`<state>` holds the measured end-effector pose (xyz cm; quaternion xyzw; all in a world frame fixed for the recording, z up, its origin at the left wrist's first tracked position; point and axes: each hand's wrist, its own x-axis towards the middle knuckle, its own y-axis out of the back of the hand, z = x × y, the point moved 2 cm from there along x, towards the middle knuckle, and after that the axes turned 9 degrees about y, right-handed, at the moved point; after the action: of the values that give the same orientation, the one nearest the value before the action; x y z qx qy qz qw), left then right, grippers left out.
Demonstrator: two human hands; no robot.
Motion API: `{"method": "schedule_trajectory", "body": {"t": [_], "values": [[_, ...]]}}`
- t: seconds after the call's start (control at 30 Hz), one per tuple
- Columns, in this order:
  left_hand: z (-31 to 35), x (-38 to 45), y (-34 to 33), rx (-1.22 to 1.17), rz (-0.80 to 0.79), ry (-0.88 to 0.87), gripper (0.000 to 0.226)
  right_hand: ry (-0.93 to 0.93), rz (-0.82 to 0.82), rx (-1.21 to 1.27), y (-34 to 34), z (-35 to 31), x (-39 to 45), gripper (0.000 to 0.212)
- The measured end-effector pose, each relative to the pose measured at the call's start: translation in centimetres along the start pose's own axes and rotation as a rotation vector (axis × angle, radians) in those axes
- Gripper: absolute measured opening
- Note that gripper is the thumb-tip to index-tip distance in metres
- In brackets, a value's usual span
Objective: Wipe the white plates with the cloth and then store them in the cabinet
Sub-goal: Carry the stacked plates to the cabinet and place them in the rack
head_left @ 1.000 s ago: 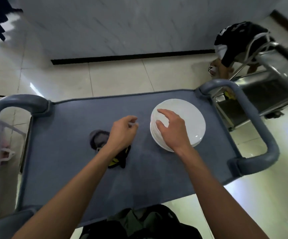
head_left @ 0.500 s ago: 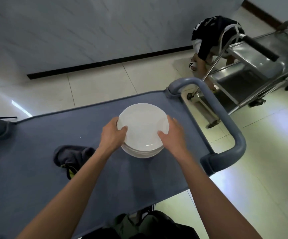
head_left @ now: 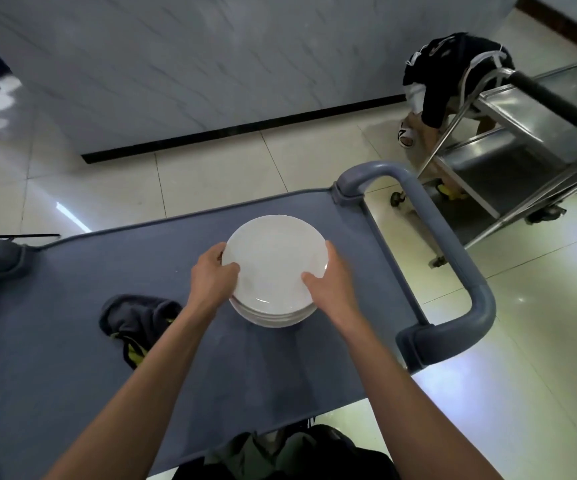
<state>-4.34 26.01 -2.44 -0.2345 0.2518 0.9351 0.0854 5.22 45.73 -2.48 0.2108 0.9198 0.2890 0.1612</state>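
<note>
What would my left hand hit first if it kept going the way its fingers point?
The left hand already grips the top plate, so it likely meets that rim first.

- Left hand point(head_left: 213, 276) and right hand point(head_left: 332, 284) cover both side rims of the stacked round white plates point(head_left: 275, 268).
- Steel trolley point(head_left: 536, 140) runs off the right edge.
- Plate count unclear.
</note>
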Motion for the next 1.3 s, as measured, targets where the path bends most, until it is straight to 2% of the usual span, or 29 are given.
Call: {"method": "schedule_trajectory", "body": {"t": [0.2,0.33,0.43,0.53,0.73,0.87,1.0,1.17,1.3], "values": [[-0.3,-0.1,-0.4,-0.136,-0.011,0.052,0.043,-0.005,0.025,-0.024,-0.5,0.2,-0.5,0.073],[-0.8,0.0,-0.8,-0.165,-0.007,0.069,0.051,-0.013,0.044,0.001,-1.1,0.1,-0.7,0.084],[-0.9,-0.2,-1.0,-0.159,-0.012,0.051,0.049,-0.010,0.078,0.029,-1.6,-0.1,-1.1,0.089],[-1.0,-0.3,-1.4,-0.177,-0.016,0.011,0.048,-0.016,0.128,0.094,-1.9,-0.3,-1.4,0.089],[-1.5,-0.9,-2.7,-0.230,0.032,0.016,0.059,-0.035,0.190,0.232,-2.4,-0.3,-2.1,0.090],[-1.9,-1.4,-2.9,-0.250,0.065,0.024,0.066,-0.012,0.225,0.232,-2.5,-0.2,-2.6,0.091],[-1.6,-1.7,-3.0,-0.260,0.092,-0.012,0.059,0.006,0.231,0.214,-2.3,-0.5,-2.7,0.092],[-1.8,-2.1,-3.0,-0.247,0.120,-0.027,0.067,-0.004,0.216,0.222,-2.2,-0.3,-3.0,0.093],[-1.7,-2.3,-2.9,-0.208,0.147,-0.055,0.063,0.009,0.216,0.246,-2.0,-0.4,-3.1,0.092]]}}
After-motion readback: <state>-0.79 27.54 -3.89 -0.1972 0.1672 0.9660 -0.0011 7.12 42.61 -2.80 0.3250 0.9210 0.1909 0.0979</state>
